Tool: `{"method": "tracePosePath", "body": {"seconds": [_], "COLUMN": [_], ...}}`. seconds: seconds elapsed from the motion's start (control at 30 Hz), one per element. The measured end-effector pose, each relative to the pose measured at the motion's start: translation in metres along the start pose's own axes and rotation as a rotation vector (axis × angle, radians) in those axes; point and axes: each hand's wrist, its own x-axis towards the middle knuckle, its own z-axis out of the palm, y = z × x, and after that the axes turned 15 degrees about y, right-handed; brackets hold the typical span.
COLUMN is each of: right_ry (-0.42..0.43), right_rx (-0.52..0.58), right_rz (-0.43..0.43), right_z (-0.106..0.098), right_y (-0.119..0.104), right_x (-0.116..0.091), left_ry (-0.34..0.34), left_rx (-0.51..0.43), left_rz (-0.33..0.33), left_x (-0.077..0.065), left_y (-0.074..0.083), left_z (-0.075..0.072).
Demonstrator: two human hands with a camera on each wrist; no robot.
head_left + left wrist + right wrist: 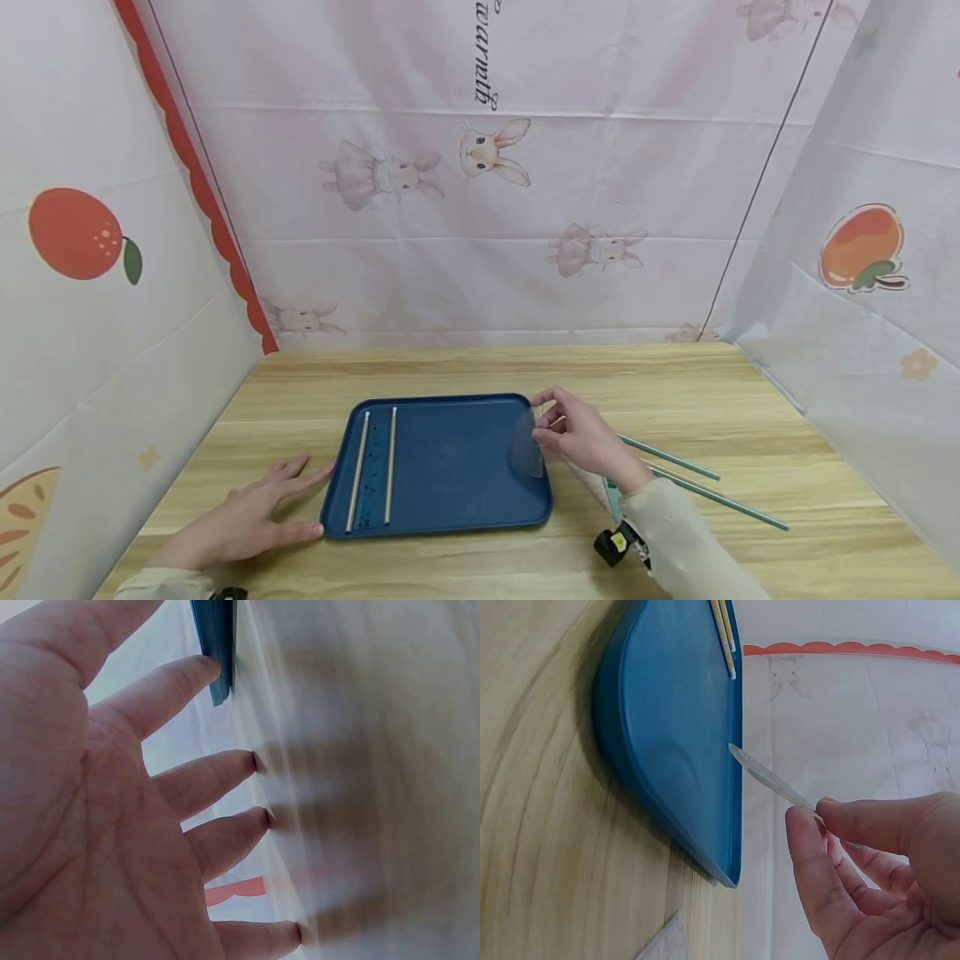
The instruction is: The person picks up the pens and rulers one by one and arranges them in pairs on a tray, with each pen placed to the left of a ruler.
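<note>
My right hand [585, 433] pinches a clear half-round protractor [528, 450] between thumb and fingertips, above the right side of a blue tray [450, 467]. In the right wrist view the protractor [772, 780] appears nearly edge-on, tilted over the tray. At the tray's left, my left hand [251, 512] spreads its fingers, with index finger and thumb at the tray's edge. The left wrist view shows other fingertips [259, 817] down on the table. Inside the tray lie two gold pencils [357, 475] [390, 467] with white ends, and a see-through ruler [372, 475] between them.
Right of the tray, partly under my right forearm, lie green pencils [738, 505] and a gold one. A clear measuring piece [611, 496] lies near my right wrist. Printed cloth walls [450, 292] stand behind and beside the wooden table [450, 567].
</note>
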Motion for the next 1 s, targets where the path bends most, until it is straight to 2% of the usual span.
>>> {"method": "tracePosePath", "body": {"seconds": [0.37, 0.77, 1.0], "right_ry": [0.011, -0.032, -0.048], "right_rx": [0.003, 0.050, 0.087], "right_rz": [0.016, 0.029, 0.059], "right_z": [0.015, 0.032, 0.045], "right_y": [-0.007, -0.014, -0.022], "right_x": [0.007, 0.016, 0.021], "left_ry": [0.000, 0.026, 0.021], "left_rx": [0.016, 0.024, 0.018], "left_rz": [0.002, 0.034, 0.027], "left_x": [0.000, 0.001, 0.000], "left_y": [0.000, 0.000, 0.000], "left_z": [0.000, 0.000, 0.000]}}
